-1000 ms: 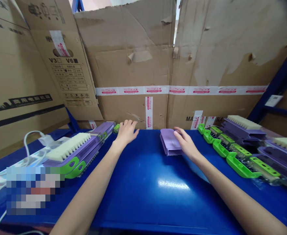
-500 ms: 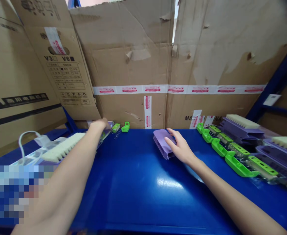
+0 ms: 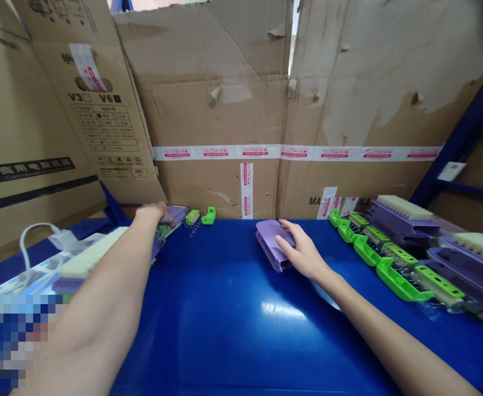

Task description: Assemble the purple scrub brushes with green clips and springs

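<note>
My right hand (image 3: 301, 248) grips a purple plastic casing (image 3: 271, 234) resting on the blue tabletop (image 3: 212, 308), its thumb on top and its fingers along the far right side. The casing has a slotted side wall, and an open end faces me. At the back left, my left hand (image 3: 155, 212) reaches down beside another purple plastic part (image 3: 178, 213); its fingers are mostly hidden, so its grip is unclear. Just right of that part lie a small green-topped piece (image 3: 192, 218), a spring (image 3: 195, 227) and a bright green clip-like handle (image 3: 209, 215).
On the right stand purple brushes with cream bristles (image 3: 406, 207), beside a row of green handles (image 3: 398, 279) and green-topped pieces (image 3: 439, 280). A bristled brush (image 3: 95, 253) and a white plug with cable (image 3: 64, 240) are at left. Cardboard walls (image 3: 216, 121) enclose the back.
My left hand has shifted slightly left and toward me, showing more of the purple part beside it. My right hand stays on the casing. The view has moved a little.
</note>
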`<move>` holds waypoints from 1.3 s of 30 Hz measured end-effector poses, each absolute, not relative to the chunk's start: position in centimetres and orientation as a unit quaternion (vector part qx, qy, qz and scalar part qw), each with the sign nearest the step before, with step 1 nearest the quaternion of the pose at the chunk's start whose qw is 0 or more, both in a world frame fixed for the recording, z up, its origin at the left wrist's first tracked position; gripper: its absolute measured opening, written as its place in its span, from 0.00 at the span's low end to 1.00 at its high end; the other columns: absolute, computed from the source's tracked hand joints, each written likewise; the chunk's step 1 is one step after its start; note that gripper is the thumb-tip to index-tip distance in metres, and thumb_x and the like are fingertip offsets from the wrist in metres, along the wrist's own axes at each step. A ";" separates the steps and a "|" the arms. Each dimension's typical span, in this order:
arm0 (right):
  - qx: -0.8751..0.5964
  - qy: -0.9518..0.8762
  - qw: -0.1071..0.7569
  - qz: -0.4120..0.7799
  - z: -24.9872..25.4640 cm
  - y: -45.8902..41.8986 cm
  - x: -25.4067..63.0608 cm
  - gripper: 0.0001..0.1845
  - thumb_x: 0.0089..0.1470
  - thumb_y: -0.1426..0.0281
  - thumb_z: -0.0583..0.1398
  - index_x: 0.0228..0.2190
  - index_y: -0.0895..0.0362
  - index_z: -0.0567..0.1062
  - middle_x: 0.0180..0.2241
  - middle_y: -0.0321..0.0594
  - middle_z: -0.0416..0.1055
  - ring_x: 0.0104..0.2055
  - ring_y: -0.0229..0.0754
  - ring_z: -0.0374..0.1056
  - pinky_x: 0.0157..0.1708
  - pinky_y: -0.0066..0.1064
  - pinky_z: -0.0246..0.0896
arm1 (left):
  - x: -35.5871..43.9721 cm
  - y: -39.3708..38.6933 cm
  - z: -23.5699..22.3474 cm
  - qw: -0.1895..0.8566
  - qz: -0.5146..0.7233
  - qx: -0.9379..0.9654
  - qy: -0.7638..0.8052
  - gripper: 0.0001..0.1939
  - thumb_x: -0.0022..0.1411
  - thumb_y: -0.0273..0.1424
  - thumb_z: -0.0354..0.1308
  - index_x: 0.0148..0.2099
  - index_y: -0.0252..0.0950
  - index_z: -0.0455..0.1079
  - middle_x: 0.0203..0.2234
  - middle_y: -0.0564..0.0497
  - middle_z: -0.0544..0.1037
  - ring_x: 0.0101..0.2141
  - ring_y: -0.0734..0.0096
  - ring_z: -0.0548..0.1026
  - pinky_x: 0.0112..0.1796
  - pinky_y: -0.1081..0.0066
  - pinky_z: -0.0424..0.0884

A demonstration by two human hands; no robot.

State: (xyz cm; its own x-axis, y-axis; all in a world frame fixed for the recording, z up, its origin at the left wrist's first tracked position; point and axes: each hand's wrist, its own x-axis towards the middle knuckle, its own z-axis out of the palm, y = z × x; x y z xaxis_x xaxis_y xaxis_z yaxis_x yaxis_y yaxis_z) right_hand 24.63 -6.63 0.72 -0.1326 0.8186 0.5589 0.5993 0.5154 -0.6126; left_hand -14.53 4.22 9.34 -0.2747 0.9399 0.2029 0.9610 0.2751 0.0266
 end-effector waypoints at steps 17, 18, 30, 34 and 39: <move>-0.485 -0.738 0.453 0.124 0.6 -6.5 24.7 0.26 0.56 0.57 0.53 0.54 0.54 0.64 0.51 0.47 0.66 0.52 0.47 0.63 0.52 0.45 0.57 | -8.0 0.6 14.5 0.116 0.016 -0.611 -0.783 0.42 0.42 0.52 0.61 0.57 0.40 0.59 0.48 0.38 0.73 0.47 0.44 0.71 0.42 0.59 0.67; -0.486 -0.730 0.462 0.129 0.6 -6.4 24.7 0.26 0.56 0.57 0.53 0.54 0.53 0.65 0.50 0.47 0.66 0.52 0.47 0.63 0.52 0.45 0.58 | -7.1 0.3 14.2 0.112 0.003 -0.626 -0.772 0.42 0.43 0.53 0.60 0.57 0.40 0.58 0.48 0.39 0.73 0.47 0.45 0.71 0.42 0.59 0.67; -0.592 -0.624 0.438 0.261 0.3 -5.5 25.4 0.33 0.49 0.58 0.59 0.55 0.58 0.64 0.43 0.49 0.73 0.35 0.45 0.71 0.36 0.40 0.67 | 3.4 -2.1 6.1 0.046 -0.088 -0.713 -0.694 0.32 0.51 0.46 0.56 0.54 0.35 0.59 0.41 0.37 0.76 0.43 0.46 0.74 0.39 0.58 0.67; -0.609 -0.612 0.436 0.253 0.8 -5.8 25.1 0.30 0.49 0.60 0.59 0.53 0.58 0.66 0.41 0.48 0.74 0.37 0.46 0.72 0.37 0.38 0.66 | 4.2 -2.8 5.7 0.072 -0.128 -0.714 -0.685 0.29 0.57 0.47 0.51 0.54 0.33 0.60 0.44 0.34 0.72 0.45 0.46 0.72 0.40 0.58 0.67; -0.608 -0.589 0.463 0.263 1.5 -6.2 25.1 0.25 0.52 0.56 0.55 0.47 0.59 0.71 0.27 0.43 0.75 0.28 0.44 0.71 0.30 0.35 0.65 | 6.0 -4.7 7.0 0.118 -0.157 -0.742 -0.641 0.27 0.61 0.48 0.46 0.53 0.33 0.63 0.48 0.34 0.70 0.50 0.46 0.68 0.45 0.57 0.65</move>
State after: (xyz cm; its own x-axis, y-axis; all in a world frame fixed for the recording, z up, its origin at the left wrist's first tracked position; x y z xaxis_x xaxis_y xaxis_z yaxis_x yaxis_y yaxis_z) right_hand 25.08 -6.18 1.51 0.1677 0.9597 0.2257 0.4713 0.1230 -0.8734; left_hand 6.01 -4.67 7.03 0.1295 0.9141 0.3843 0.9883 -0.1506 0.0252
